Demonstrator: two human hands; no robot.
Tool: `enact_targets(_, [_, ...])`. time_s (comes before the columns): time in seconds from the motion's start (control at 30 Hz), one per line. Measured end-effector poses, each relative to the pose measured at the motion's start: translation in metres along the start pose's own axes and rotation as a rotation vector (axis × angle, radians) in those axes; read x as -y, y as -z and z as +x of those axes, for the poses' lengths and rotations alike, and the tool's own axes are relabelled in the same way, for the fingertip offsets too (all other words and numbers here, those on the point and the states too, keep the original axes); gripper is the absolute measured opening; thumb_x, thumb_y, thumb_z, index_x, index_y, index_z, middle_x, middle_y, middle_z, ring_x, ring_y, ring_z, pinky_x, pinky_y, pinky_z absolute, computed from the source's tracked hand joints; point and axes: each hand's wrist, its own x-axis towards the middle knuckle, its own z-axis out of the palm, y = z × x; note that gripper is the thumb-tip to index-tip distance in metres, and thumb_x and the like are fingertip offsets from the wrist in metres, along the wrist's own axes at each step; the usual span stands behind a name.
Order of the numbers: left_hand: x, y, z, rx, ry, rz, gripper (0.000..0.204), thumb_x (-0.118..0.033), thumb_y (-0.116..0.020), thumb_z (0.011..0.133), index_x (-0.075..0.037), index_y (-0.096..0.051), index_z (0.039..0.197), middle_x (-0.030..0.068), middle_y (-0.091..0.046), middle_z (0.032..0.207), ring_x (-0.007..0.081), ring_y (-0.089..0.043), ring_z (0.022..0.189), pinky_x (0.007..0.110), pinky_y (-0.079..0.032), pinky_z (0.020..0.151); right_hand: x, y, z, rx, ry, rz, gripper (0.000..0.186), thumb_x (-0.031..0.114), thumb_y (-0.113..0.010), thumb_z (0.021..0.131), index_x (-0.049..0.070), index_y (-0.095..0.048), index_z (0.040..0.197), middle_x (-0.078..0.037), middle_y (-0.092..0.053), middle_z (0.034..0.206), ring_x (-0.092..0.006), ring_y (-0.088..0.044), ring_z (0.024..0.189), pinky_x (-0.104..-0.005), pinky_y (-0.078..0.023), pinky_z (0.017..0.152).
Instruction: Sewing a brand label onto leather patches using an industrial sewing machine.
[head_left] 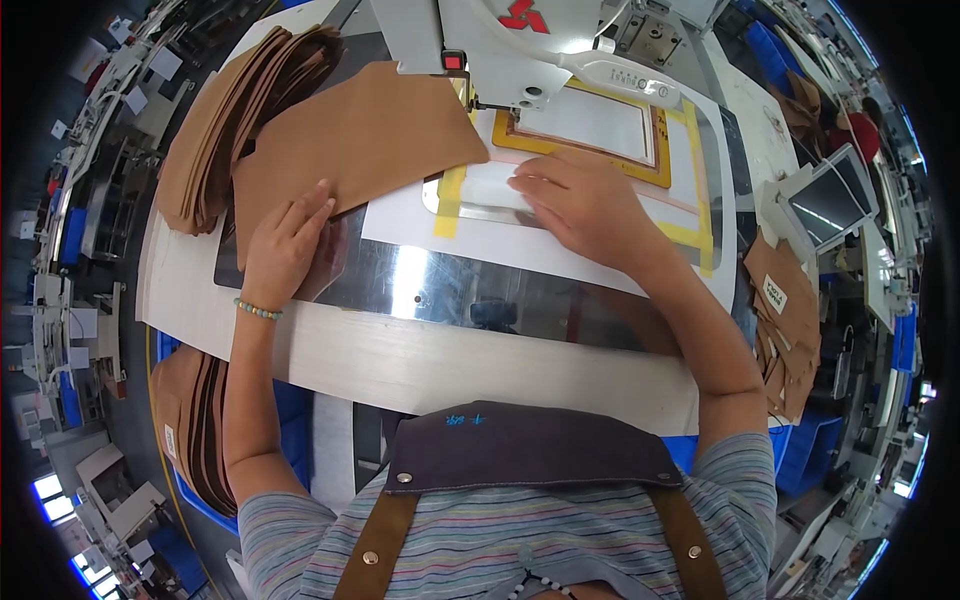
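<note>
My left hand (284,238) lies with its fingers stretched out along the lower edge of a flat brown panel (365,140), leather or fabric. The panel's right end reaches under the head of a white sewing machine (500,45). Over the white template sheet (670,225), my right hand (590,205) is closed, its fingers bent and pressed together. Whatever its fingertips may hold is hidden. Just beyond that hand, a yellow-edged frame (655,160) rests on the sheet. Strips of yellow tape (449,205) mark the sheet near a clear slot.
At the left a thick stack of folded brown pieces (215,140) stands on the table. More brown pieces fill a blue bin (195,430) below. A small screen (825,200) and a pile of brown pieces (785,320) are at the right. Shiny metal plate (400,285) borders the sheet.
</note>
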Motion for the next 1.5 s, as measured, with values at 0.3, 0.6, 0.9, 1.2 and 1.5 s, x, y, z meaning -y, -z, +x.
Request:
enact_targets(0.3, [0.016,0.018,-0.042,-0.006,0.191,0.025,0.016,-0.001,-0.077,0.086,-0.001,-0.071,0.101,0.0084,-0.072,0.105,0.03,-0.069,0.095,0.04,-0.057,0.082,-0.007,-0.073,0.045,0.112,0.057,-0.329,0.029,0.015,-0.083,0.078,0.008,-0.07,0.103,-0.004,-0.067,0.1,-0.0204,-0.067,0.101,-0.0341,-0.054,0.079])
enact_targets(0.6, [0.055,0.015,-0.074,0.036,0.2,0.142,0.025,0.004,-0.069,0.085,-0.001,-0.075,0.108,0.0084,-0.071,0.104,0.03,-0.067,0.093,0.041,-0.056,0.081,-0.008,-0.079,0.046,0.078,0.074,-0.373,0.014,0.012,-0.075,0.083,0.01,-0.069,0.095,-0.003,-0.066,0.098,-0.0182,-0.066,0.1,-0.0337,-0.052,0.079])
enact_targets(0.9, [0.059,-0.033,0.028,0.029,-0.051,0.046,0.031,0.001,-0.066,0.08,-0.001,-0.075,0.11,0.0084,-0.069,0.107,0.0289,-0.066,0.097,0.04,-0.055,0.085,-0.031,-0.031,-0.012,-0.047,0.087,-0.511,0.002,0.012,-0.069,0.08,0.012,-0.068,0.079,0.0,-0.064,0.09,-0.0168,-0.062,0.093,-0.0308,-0.051,0.076])
enact_targets(1.2, [-0.009,-0.085,0.139,-0.036,-0.358,-0.061,0.037,-0.005,-0.066,0.083,-0.005,-0.073,0.12,0.006,-0.068,0.111,0.0255,-0.065,0.102,0.038,-0.056,0.091,-0.063,0.056,-0.119,0.119,-0.103,-0.638,0.006,0.007,-0.071,0.078,0.007,-0.068,0.083,-0.003,-0.063,0.093,-0.0193,-0.065,0.096,-0.0321,-0.055,0.076])
enact_targets(1.5, [-0.039,-0.091,0.145,-0.019,-0.318,-0.122,0.037,-0.005,-0.067,0.084,-0.007,-0.074,0.121,0.005,-0.07,0.113,0.0237,-0.065,0.099,0.035,-0.057,0.086,-0.078,0.063,-0.16,0.037,-0.276,-0.632,0.012,0.004,-0.074,0.082,0.005,-0.075,0.094,-0.003,-0.068,0.097,-0.0212,-0.068,0.094,-0.0342,-0.058,0.076])
